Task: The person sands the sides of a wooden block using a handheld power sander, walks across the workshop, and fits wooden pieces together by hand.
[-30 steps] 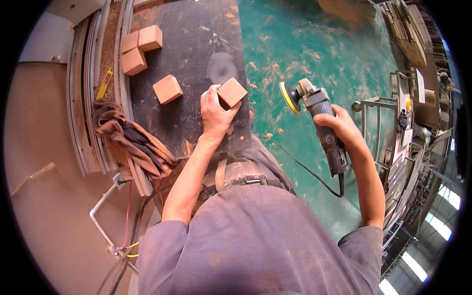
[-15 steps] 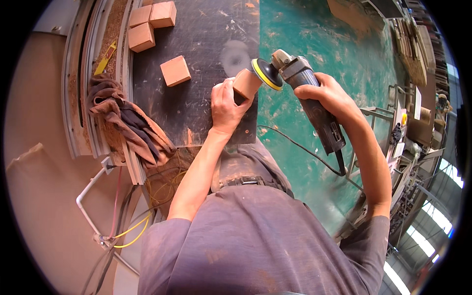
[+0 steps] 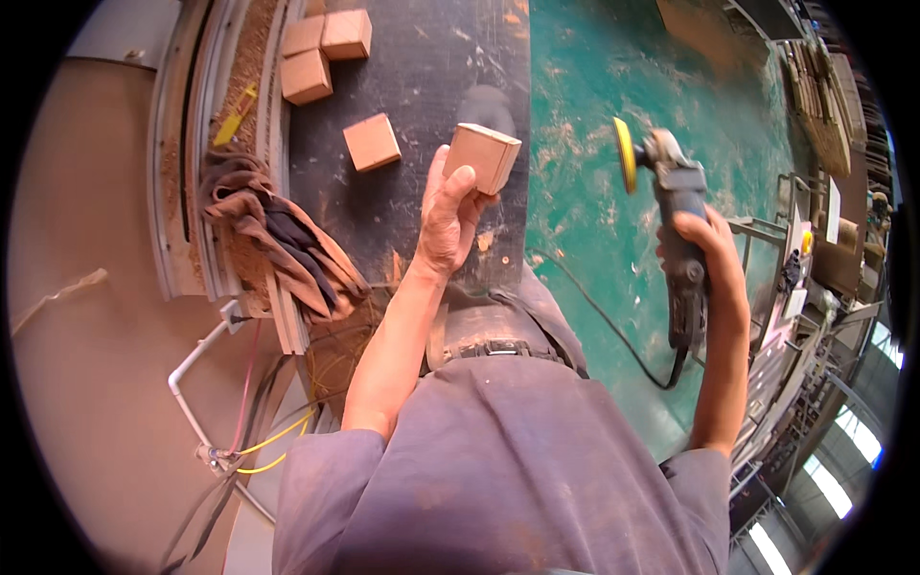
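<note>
In my left hand [image 3: 450, 216] I hold a wooden block [image 3: 482, 156] above the dark tabletop, its thumb pressed on the near face and its fingers partly hidden underneath. A corded handheld sander [image 3: 682, 240] is gripped in my right hand [image 3: 711, 244] off to the right, over the green floor. Its round yellow-edged pad [image 3: 625, 155] points left and is well apart from the block. On the tabletop beyond my left hand lies a single wooden block [image 3: 372, 142]. Farther back, a cluster of 3 more blocks [image 3: 307, 77] sits by the left edge.
A crumpled brown cloth [image 3: 278, 235] drapes over the metal rails [image 3: 177, 172] left of the dark table [image 3: 431, 57]. A yellow tool [image 3: 235, 115] lies among sawdust there. The sander's black cord [image 3: 609, 321] loops over the green floor [image 3: 585, 192]. Racks with boards [image 3: 815, 105] stand at right.
The sander has moved right, away from the block, and its pad no longer touches it. My left hand has turned the block so that a broad face shows. The view has shifted slightly.
</note>
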Available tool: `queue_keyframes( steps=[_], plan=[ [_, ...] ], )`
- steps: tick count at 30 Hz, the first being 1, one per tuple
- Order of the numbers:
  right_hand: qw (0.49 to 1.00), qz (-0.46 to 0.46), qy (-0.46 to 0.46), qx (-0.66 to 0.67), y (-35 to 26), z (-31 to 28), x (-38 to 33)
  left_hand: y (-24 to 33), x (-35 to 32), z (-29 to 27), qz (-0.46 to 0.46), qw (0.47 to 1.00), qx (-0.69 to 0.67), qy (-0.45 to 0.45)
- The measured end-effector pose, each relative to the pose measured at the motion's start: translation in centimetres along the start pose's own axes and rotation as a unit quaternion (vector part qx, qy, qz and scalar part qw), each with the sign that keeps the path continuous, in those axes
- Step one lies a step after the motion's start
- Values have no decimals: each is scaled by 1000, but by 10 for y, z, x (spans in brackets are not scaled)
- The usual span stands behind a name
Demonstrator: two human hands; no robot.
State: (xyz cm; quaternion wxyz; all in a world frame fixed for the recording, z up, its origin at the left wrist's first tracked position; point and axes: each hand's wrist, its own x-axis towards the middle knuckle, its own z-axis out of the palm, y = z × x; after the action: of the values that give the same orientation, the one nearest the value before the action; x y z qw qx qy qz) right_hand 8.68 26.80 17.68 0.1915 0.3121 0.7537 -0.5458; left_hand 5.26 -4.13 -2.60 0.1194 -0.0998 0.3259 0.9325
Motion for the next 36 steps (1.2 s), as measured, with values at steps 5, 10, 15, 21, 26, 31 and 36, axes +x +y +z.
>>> queue_keyframes(
  steps=[5,10,15,21,26,31,36],
  plan=[
    [945,46,100,308,101,-45,-21,14,9,11,-121,970,-203,-58],
    [848,62,79,520,189,-72,-21,9,9,16,-117,946,-296,-56],
    [821,70,57,564,243,-106,-9,11,8,21,-96,955,-279,-34],
    [792,33,23,609,248,-121,16,20,-6,30,-31,975,-218,27],
    [786,26,-10,618,238,-127,38,18,-17,28,13,984,-146,100],
    [797,37,-53,601,234,-134,55,8,-28,24,51,985,-89,142],
    [815,61,-61,573,220,-140,62,-5,-37,22,75,975,-88,190]
  ],
)
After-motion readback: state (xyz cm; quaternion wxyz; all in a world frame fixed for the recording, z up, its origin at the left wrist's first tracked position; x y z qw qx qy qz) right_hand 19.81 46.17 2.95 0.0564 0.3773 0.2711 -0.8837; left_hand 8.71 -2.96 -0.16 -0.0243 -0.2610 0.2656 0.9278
